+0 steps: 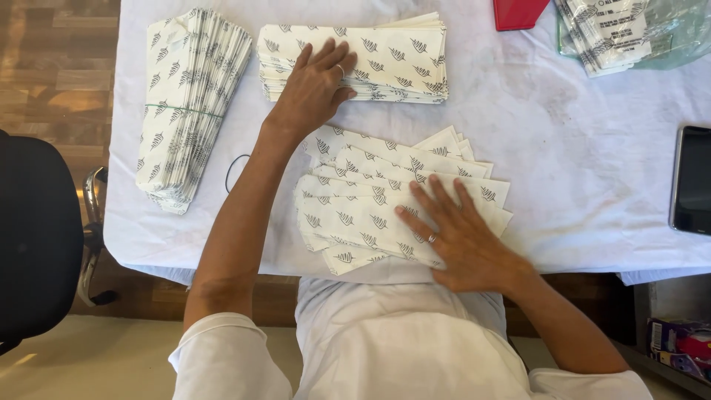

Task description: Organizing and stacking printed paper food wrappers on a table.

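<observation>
My left hand (315,85) lies flat, fingers apart, on the left end of a neat stack of white paper bags with a dark leaf print (392,55) at the back of the table. Flat on a fanned-out pile of the same bags (355,204) near the front edge rests my right hand (452,237), fingers spread, a ring on one finger. Neither hand grips anything.
A tall bundle of bags bound by a rubber band (185,104) lies at the left. A loose black band (233,170) sits beside it. A white cloth (578,163) covers the table. A red object (518,11), a plastic bag of packets (622,30) and a phone (692,181) are at the right. A black chair (37,237) stands left.
</observation>
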